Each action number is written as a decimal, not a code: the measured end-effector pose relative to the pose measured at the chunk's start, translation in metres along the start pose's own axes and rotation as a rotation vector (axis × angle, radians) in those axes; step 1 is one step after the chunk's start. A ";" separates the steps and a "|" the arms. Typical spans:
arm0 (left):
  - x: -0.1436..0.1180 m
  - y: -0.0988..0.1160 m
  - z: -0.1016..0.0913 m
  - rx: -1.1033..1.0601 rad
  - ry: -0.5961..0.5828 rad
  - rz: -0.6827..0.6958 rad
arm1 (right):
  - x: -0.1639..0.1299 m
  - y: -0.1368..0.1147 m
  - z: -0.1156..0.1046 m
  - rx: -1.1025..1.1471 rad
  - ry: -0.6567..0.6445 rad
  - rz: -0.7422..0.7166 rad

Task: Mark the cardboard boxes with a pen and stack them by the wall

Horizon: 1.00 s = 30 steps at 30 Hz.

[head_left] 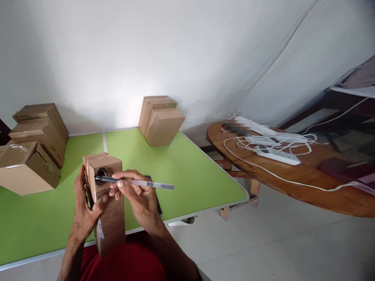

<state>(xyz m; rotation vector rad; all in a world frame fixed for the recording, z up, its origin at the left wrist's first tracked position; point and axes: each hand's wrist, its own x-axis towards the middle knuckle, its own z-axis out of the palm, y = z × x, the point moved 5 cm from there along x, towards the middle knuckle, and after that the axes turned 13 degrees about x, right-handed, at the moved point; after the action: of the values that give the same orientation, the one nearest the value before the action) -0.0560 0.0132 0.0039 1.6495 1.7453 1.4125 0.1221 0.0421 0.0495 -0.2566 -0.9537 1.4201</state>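
Box (pixel 114 222) clasped by the half-curled left hand (pixel 84 212), pen (pixel 159 184) pinched between fingertips of the right hand (pixel 142 201); box best held still, pen lightly guided at the dark patch (pixel 109 171).

Nothing is legible: dark print (pixel 53 149) on a left-side carton (pixel 47 136) and a pale label (pixel 100 228) on the held box (pixel 113 218) are too small.

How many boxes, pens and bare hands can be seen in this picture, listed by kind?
Boxes: 6 (1 held box, 3 boxes to its left, 2 boxes to its right)
Pen: 1
Hands: 2 (left hand, right hand)
Total: 9
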 end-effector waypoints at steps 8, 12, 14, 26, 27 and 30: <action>0.001 0.000 -0.004 -0.037 -0.014 -0.031 | -0.001 -0.005 -0.006 -0.093 0.014 0.027; 0.000 0.001 -0.004 -0.042 -0.009 -0.034 | 0.000 -0.015 -0.016 -0.152 0.139 -0.070; -0.001 0.000 -0.004 -0.042 -0.013 -0.044 | 0.002 -0.019 -0.018 -0.162 0.177 -0.107; 0.001 -0.001 -0.006 -0.049 0.009 -0.025 | 0.012 -0.015 0.007 -0.072 0.019 -0.052; 0.002 -0.001 -0.007 -0.056 0.015 -0.027 | 0.014 -0.018 0.003 -0.073 0.038 -0.081; 0.005 -0.001 -0.011 -0.071 0.031 -0.046 | 0.025 -0.023 -0.027 -0.210 0.160 -0.238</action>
<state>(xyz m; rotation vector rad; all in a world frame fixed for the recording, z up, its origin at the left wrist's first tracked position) -0.0668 0.0128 0.0097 1.5490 1.7185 1.4686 0.1539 0.0700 0.0581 -0.3929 -0.9674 1.0675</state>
